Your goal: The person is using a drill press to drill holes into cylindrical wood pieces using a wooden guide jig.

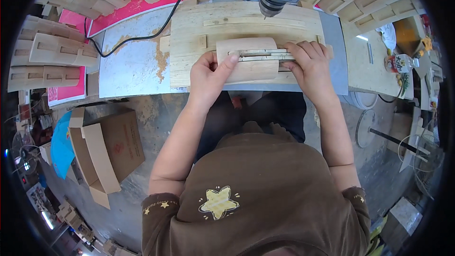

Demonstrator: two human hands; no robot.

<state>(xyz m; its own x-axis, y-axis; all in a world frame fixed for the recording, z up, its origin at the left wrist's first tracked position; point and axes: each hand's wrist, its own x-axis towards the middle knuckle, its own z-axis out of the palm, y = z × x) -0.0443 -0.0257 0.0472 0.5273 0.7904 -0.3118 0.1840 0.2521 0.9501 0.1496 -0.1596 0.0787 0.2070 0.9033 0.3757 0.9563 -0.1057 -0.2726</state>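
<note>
A pale, curved wooden block lies on a wooden board under a bench drill. Across its top runs a narrow, whitish slotted strip, whose material I cannot make out. My left hand is closed around the block's left end, its thumb pressing the strip's left tip. At the other side my right hand has its fingers closed on the right end of the strip, hiding that end. The drill's chuck hangs behind and above the block, apart from it.
The wooden board carries thin wooden strips and lies on a table with sawdust. A black cable crosses the left side. Stacked wooden pieces stand left and along the back. A bottle is at right; a cardboard box sits on the floor.
</note>
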